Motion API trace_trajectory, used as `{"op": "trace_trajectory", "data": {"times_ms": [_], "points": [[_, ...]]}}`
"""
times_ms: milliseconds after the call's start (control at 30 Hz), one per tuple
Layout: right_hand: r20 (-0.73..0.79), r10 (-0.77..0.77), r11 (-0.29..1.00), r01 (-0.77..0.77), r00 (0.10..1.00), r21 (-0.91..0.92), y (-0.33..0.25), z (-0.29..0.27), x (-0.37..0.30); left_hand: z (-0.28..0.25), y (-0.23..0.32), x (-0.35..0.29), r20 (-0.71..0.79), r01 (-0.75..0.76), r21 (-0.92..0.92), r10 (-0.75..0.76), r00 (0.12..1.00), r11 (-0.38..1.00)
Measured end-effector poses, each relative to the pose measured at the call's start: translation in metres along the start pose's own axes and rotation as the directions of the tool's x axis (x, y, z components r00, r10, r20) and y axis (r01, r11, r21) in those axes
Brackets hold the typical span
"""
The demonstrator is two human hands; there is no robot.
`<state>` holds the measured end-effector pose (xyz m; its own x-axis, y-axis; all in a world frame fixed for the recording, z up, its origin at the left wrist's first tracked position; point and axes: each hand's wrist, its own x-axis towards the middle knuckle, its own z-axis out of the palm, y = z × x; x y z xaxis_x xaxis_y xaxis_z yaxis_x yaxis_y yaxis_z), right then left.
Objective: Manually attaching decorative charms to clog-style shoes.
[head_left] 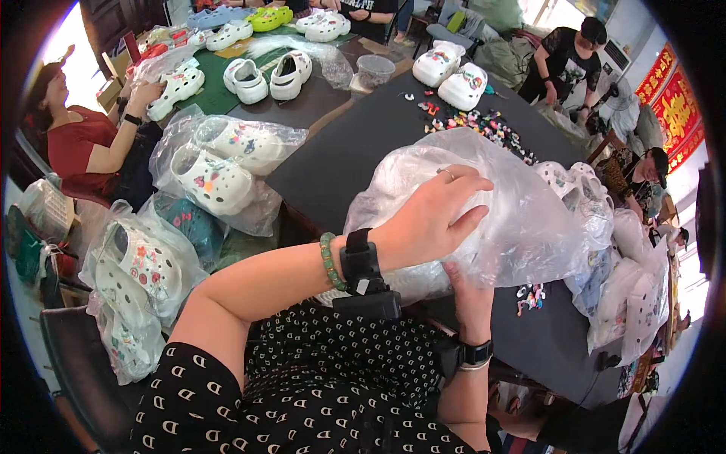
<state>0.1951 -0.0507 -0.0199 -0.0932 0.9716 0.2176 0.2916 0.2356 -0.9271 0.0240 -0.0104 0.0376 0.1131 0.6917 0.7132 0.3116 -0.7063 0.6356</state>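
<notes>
A large clear plastic bag (522, 219) is bunched up in front of me, with something white and blurred inside. My left hand (435, 216) lies over the top of the bag, its thumb and fingers apart. From below, my right hand (470, 299) holds the bag's near side; the thumb shows against the plastic, while the other fingers are hidden. Beyond the bag, a pair of white clogs (463, 87) with colourful charms stands on the dark table (325, 163). Many small colourful shoe charms (491, 129) lie scattered there, and a smaller heap of charms (531, 296) sits right of my right hand.
Bagged white clogs (215, 178) rest at the left, with another bagged pair (136, 265) nearer me. More bagged clogs (624, 295) pile up at the right. Loose white clogs (268, 79) and a clear tub (375, 70) stand farther back. Several people sit or stand around.
</notes>
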Motion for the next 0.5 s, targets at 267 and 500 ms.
{"op": "trace_trajectory", "data": {"times_ms": [267, 500], "points": [[0.104, 0.098, 0.889, -0.134, 0.99, 0.437, -0.002, 0.031, 0.055, -0.084, -0.024, 0.0, -0.185, 0.045, 0.22, -0.003, 0.983, 0.975], [0.029, 0.022, 0.814, -0.034, 0.999, 0.579, -0.011, 0.056, 0.087, -0.139, -0.003, -0.05, -0.268, 0.38, 0.273, -0.31, 0.912, 0.884]]}}
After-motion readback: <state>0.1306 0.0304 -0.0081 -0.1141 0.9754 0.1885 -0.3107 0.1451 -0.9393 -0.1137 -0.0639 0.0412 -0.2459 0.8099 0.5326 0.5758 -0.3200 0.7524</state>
